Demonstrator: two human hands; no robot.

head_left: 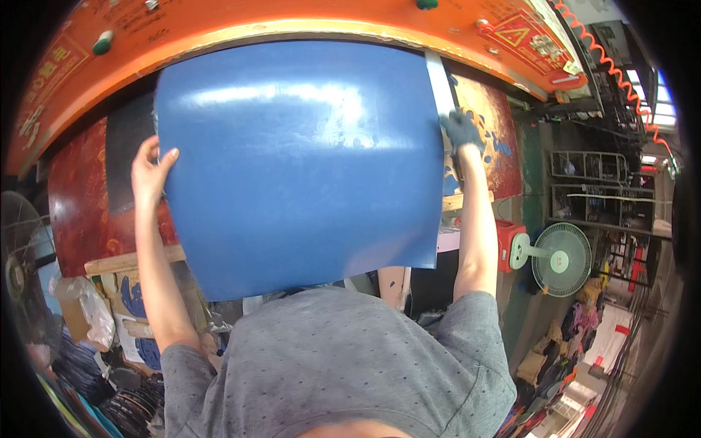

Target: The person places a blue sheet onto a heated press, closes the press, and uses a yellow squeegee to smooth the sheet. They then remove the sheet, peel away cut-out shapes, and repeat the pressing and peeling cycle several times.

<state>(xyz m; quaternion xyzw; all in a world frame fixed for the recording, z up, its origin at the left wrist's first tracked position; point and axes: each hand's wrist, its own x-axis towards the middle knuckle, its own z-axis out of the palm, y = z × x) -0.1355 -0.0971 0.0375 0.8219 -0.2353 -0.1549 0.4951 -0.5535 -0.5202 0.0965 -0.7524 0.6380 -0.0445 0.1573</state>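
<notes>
A large, glossy blue sheet [292, 182] spreads over the work surface, and its near edge hangs close to my torso. My bare left hand [152, 169] grips the sheet's left edge, with the thumb at the rim and the fingers curled beside it. At the opposite edge, my right hand [461, 131] wears a dark glove. Its fingers close over a pale, flat strip [440, 84] that lies along the sheet's right side; the glove hides part of the strip. Below the sheet's surface, whatever it covers is hidden.
An orange machine beam [292, 22] crosses the far side just beyond the sheet. Dark red board [77, 197] shows at left; a worn tan board [493, 139] with blue scraps lies at right. A fan [561, 259] stands at right, a clear plastic bag [95, 314] at left.
</notes>
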